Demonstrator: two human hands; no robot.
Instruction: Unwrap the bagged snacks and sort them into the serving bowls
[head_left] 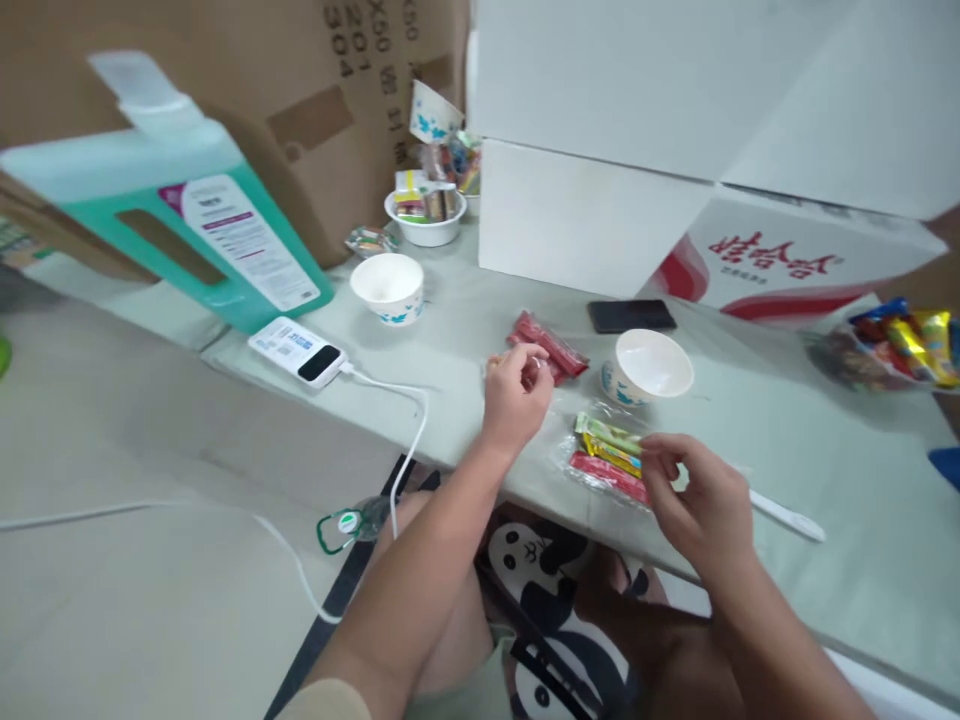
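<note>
My left hand (517, 395) hovers over the near side of some red stick packets (551, 345), its fingers curled in a pinch; what they hold, if anything, is too small to make out. Below and to the right, a clear plastic bag (574, 475) lies near the table's front edge, with a green packet (611, 433), a yellow packet (611, 455) and a red packet (609, 478) side by side in it. My right hand (701, 500) pinches at the bag's right end, its fingertips over the end of the green packet.
Behind the bag stands a white paper bowl (652, 370), with a dark phone (631, 316) behind it. A second paper bowl (388, 290), a cabled white device (296, 350) and a green liquid jug (187, 220) stand left. A white spoon (787, 515) and a sweets bowl (885, 350) lie right.
</note>
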